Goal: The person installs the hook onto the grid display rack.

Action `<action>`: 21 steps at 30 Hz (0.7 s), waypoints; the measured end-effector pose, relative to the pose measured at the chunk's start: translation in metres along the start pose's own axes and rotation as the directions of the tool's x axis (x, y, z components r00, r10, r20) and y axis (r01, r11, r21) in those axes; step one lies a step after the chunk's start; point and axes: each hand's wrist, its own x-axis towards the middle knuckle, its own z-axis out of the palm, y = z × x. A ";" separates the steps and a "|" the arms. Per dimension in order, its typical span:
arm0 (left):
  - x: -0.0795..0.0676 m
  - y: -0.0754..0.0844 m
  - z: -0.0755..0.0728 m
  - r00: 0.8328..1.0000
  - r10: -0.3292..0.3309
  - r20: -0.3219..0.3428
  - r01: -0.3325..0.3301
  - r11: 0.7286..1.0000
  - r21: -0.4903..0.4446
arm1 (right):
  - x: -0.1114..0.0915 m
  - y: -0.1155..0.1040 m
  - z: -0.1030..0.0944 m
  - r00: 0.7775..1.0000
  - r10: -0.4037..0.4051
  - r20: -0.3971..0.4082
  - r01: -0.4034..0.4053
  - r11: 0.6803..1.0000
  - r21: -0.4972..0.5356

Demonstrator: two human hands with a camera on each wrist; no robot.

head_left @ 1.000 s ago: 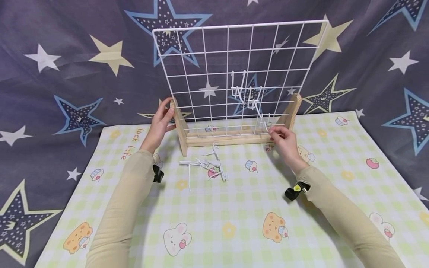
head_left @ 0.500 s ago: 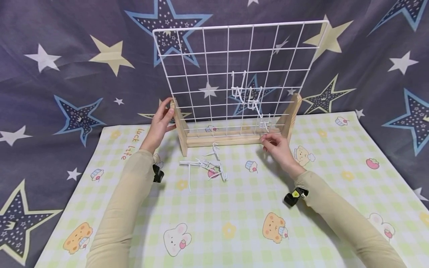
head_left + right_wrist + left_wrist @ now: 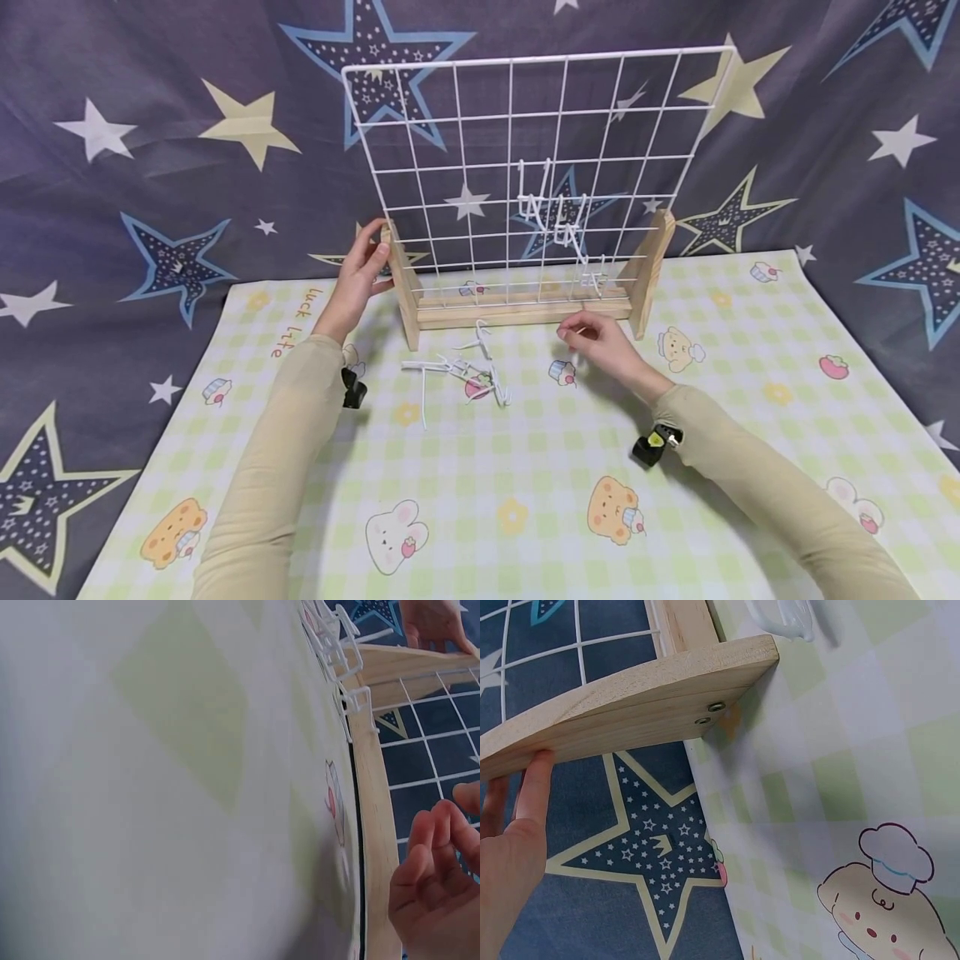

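A white wire grid panel (image 3: 510, 117) stands upright in a wooden stand (image 3: 517, 315). My left hand (image 3: 356, 275) holds the stand's left side board (image 3: 630, 712), thumb and fingers at its upper edge. Several white wire hooks (image 3: 553, 218) hang on the grid, stepping down to the right; the lowest hook (image 3: 594, 277) is near the base. My right hand (image 3: 603, 346) hovers over the cloth in front of the base, fingers loosely bent with nothing between them. To its left lies a tangled pile of white hooks (image 3: 468, 368), which also shows in the right wrist view.
A checked tablecloth (image 3: 450, 483) with cartoon prints covers the table. Behind the rack hangs a dark curtain (image 3: 187, 50) with star patterns. The stand's right side board (image 3: 651, 275) rises just behind my right hand.
My right hand has come away from the lowest hook on the grid and moved left and toward me, past the base. The left hand and the stand have stayed still.
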 end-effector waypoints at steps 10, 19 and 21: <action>0.000 0.000 0.000 1.000 0.002 0.002 -0.002 1.000 -0.006 | -0.007 -0.037 0.020 0.986 -0.114 0.124 0.125 0.988 -0.087; 0.000 -0.001 -0.001 1.000 0.003 0.006 -0.003 1.000 0.000 | 0.003 -0.010 0.038 0.969 -0.129 0.209 0.152 0.984 -0.098; 0.000 -0.001 -0.001 1.000 0.006 0.008 -0.006 1.000 -0.003 | 0.004 -0.010 0.041 0.964 -0.133 0.229 0.158 0.983 -0.093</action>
